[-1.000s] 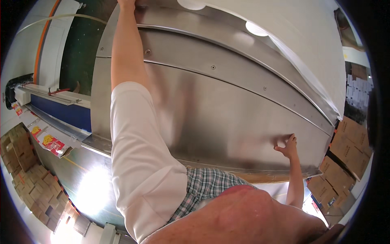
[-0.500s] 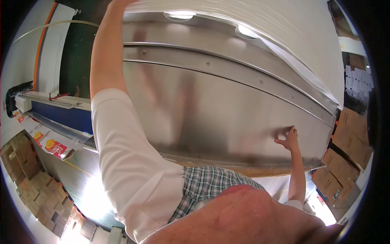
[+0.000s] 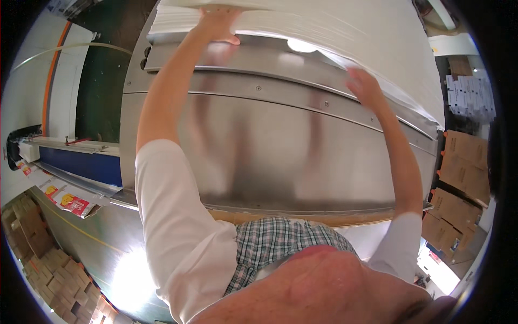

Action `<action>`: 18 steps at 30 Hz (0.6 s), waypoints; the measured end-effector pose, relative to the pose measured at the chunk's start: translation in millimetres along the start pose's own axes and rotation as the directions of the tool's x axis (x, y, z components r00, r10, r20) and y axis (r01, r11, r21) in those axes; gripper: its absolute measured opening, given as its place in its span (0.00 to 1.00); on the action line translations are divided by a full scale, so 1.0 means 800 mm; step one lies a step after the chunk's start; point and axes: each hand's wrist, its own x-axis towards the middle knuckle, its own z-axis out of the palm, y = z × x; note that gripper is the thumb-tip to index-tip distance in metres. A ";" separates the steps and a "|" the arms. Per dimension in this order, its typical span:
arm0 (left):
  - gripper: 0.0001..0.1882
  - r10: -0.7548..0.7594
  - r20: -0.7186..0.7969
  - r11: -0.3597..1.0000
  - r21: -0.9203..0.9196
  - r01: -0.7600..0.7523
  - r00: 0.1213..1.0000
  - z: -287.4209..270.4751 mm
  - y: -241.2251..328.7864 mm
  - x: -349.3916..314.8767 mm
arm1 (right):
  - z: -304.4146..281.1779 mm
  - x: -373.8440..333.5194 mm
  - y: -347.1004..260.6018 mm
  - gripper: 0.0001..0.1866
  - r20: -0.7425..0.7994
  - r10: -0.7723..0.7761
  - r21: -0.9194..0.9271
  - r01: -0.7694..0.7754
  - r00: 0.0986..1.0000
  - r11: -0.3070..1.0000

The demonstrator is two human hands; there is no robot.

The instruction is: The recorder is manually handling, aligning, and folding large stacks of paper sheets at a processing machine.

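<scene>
Thick white stack of thin, soft-looking sheets (image 3: 345, 40) lies across the far side of a brushed stainless-steel desk (image 3: 270, 156), top of view, layered front edge facing the person — exact material can't be told. A bright white rounded patch (image 3: 301, 45) shows just under that edge.

Left hand (image 3: 220, 24) is on the stack's front edge near its left end: fingers spread wide, thumb apart from them along the lower edge. Right hand (image 3: 364, 86) is at the front edge farther right, motion-blurred — can't tell if its fingers are wide, narrow or holding a sheet, or whether they touch.

Desk front has a raised steel ledge and a seam with round screws (image 3: 259, 88); arm reflections show on the metal. Person wears white short sleeves and a green-and-white plaid garment (image 3: 286, 237), close to the near desk edge.

Left of desk: a long blue panel (image 3: 81, 162) and red-and-yellow printed packaging (image 3: 73, 204). Brown cardboard boxes (image 3: 464, 156) stand right; more brown cardboard (image 3: 59, 283) sits lower left.
</scene>
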 end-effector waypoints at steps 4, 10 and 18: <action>0.42 -0.002 -0.099 1.000 0.013 0.004 0.995 0.008 0.001 -0.025 | 0.012 0.163 -0.142 0.27 -0.204 -0.164 0.247 0.213 0.965 0.945; 0.47 -0.062 0.032 0.998 0.020 0.061 0.998 -0.014 0.032 -0.035 | 0.061 0.235 -0.121 0.28 0.041 -0.096 0.064 0.093 0.995 0.994; 0.57 -0.318 0.238 0.937 0.226 0.266 0.918 0.004 -0.023 0.028 | 0.008 0.064 0.193 0.39 0.158 0.408 -0.154 -0.386 0.899 0.910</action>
